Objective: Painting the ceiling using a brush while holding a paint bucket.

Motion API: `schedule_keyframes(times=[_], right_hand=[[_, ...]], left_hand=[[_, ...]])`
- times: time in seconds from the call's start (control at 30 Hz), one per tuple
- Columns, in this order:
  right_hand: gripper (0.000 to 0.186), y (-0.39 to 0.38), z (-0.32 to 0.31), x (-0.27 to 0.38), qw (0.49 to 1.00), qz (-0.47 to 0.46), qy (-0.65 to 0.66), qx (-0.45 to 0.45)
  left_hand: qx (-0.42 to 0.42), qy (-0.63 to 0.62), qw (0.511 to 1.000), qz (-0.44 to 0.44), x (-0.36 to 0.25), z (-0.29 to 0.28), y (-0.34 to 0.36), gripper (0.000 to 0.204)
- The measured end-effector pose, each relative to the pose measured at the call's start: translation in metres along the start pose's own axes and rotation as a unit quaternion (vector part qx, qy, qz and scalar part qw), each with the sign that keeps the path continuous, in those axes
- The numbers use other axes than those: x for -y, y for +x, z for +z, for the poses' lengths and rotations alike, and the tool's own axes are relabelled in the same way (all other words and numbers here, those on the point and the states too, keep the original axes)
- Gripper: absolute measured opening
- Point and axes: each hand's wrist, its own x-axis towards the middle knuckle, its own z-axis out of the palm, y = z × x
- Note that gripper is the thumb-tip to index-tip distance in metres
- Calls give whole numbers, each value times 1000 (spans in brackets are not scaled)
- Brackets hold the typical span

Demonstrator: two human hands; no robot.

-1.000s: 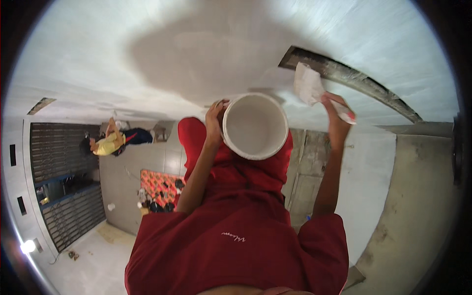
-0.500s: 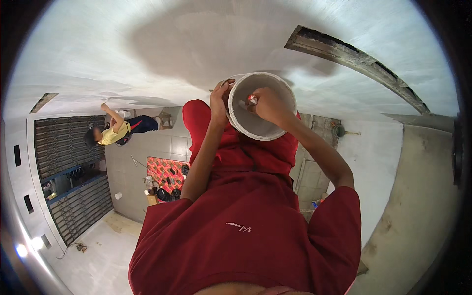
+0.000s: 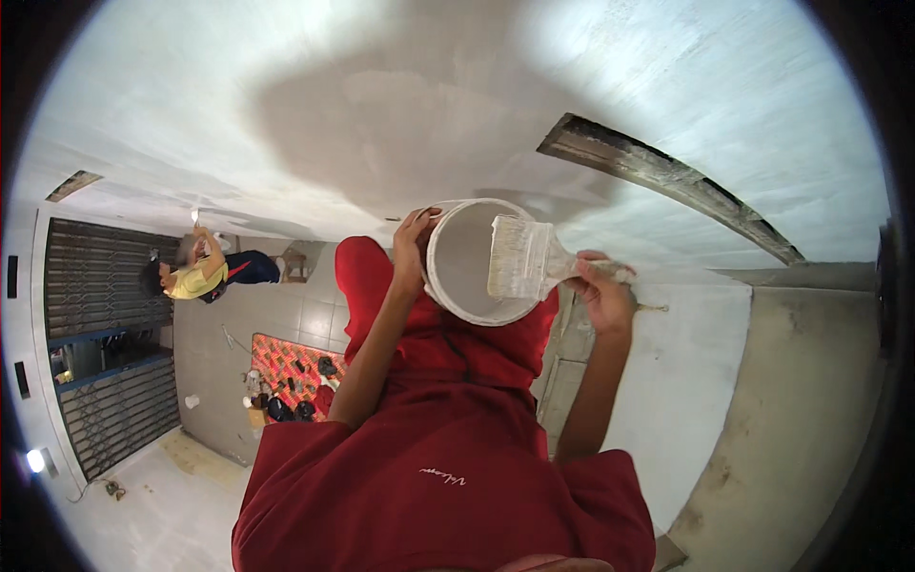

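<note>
Left hand [image 3: 412,250] gripping white bucket [image 3: 472,262] rim, right hand [image 3: 600,291] holding wide paintbrush [image 3: 524,257] over it, bristles paint-loaded.

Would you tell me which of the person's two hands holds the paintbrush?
The right hand grips the paintbrush; the left hand holds the white bucket rim.

Smooth matt plastic bucket [image 3: 474,262]; bristly paint-coated brush [image 3: 522,257]; soft red cloth shirt [image 3: 448,458].

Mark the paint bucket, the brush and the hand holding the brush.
paint bucket [image 3: 457,262], head view, on its inner wall.
brush [image 3: 519,257], head view, on the bristles.
right hand [image 3: 602,296], head view, middle of the hand.
</note>
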Motion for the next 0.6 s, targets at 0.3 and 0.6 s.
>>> schedule_keyframes(times=[0.3,0.6], right_hand=[[22,11,-10,-36,858,-27,505,90],[28,106,56,76,576,-692,-406,-158]], left_hand=[[0,20,1000,16,1,4,1,29],[17,10,1000,8,-6,14,-4,28]])
